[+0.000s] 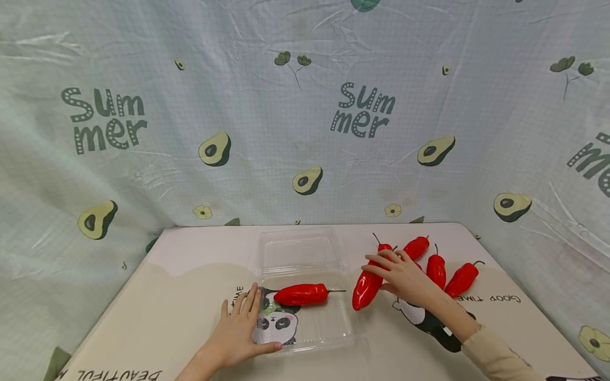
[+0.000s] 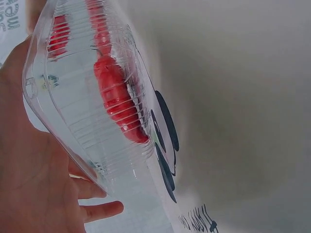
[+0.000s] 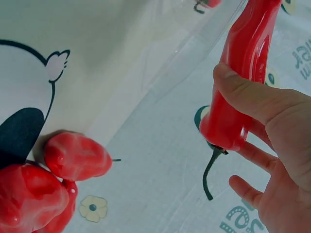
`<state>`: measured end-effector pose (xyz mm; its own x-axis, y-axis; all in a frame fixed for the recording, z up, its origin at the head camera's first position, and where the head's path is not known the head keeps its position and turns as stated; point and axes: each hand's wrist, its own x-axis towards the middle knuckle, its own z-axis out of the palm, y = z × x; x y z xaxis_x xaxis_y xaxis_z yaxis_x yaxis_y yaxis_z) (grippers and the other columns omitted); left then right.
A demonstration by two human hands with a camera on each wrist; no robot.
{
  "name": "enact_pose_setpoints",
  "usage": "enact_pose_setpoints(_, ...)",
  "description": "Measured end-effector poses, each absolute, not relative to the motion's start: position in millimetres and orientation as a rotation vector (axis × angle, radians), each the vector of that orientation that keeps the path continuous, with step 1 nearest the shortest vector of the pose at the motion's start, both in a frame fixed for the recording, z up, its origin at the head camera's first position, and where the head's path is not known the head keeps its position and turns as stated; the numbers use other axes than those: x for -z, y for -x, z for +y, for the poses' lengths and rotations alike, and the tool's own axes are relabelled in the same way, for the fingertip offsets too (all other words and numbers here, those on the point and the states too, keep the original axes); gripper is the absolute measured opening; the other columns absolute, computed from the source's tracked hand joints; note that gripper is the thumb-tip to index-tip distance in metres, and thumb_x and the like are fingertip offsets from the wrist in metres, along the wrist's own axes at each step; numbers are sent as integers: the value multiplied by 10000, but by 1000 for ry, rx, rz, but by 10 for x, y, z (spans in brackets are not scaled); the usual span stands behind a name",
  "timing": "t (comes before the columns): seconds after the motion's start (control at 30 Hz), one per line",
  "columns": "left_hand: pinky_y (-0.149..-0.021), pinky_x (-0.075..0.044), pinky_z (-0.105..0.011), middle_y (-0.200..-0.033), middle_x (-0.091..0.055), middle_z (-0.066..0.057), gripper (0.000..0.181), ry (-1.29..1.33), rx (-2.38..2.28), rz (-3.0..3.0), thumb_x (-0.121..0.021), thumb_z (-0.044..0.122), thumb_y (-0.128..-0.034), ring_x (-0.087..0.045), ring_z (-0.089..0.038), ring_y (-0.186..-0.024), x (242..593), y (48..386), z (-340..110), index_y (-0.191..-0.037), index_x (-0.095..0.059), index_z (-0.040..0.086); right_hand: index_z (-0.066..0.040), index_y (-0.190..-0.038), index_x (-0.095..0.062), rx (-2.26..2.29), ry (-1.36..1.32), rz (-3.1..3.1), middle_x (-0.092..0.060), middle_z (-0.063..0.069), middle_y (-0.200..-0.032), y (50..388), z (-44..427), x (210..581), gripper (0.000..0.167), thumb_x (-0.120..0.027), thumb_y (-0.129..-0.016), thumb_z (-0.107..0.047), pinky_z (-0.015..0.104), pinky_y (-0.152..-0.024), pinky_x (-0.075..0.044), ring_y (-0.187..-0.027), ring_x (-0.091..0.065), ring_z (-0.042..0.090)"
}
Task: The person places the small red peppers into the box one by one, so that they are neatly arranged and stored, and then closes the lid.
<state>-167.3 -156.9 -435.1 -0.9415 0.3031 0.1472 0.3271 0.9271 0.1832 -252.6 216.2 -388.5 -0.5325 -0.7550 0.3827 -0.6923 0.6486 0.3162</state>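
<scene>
A clear plastic clamshell container (image 1: 329,343) lies unfolded, its lid (image 1: 300,251) towards the back. One red pepper (image 1: 301,295) with a dark stem lies inside the container. My left hand (image 1: 236,334) rests against the container's left side, fingers extended; the left wrist view shows the hand (image 2: 36,179) along the clear wall. My right hand (image 1: 410,280) holds another red pepper (image 1: 366,292) above the table, right of the container. In the right wrist view, thumb and fingers pinch this pepper (image 3: 238,97) near its stem end.
Several red peppers lie in a group at the right, among them one upright-looking pepper (image 1: 436,271) and one at the outer side (image 1: 463,279). The pale table (image 1: 190,296) carries printed pandas and lettering. A patterned curtain (image 1: 257,116) hangs behind and at the sides.
</scene>
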Motion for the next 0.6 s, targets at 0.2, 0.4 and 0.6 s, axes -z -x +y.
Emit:
enact_pose_setpoints(0.2, -943, -209, -684, -1463, -232, -175, 1131, 491, 301, -2968, -509, 776, -613, -293, -384, -1290, 4351, 1662, -1568, -1373, -274, -28, -217, -1178, -562, 141, -1154, -2397, -577, 3, -1200, 2475, 2131, 3911, 605, -778, -625, -332, 452, -869, -427, -1091, -485, 229)
enact_pose_setpoints(0.4, -945, -205, -684, -1466, -226, -174, 1134, 490, 297, -2979, -511, 774, -615, -291, -384, -1291, 4356, 1671, -1567, -1378, -261, -26, -183, -1175, -555, 102, -1158, -2451, -594, -11, -1146, 2446, 2088, 3933, 598, -768, -640, -344, 473, -892, -420, -1076, -489, 224)
enact_pose_setpoints(0.6, -945, -203, -685, -1469, -218, -172, 1133, 497, 297, -2977, -508, 774, -617, -282, -382, -1295, 4359, 1673, -1570, -1379, -260, -26, -186, -1136, -566, 47, -1158, -2471, -603, -27, -1039, 2422, 2030, 3980, 540, -731, -670, -404, 425, -863, -423, -1025, -500, 192)
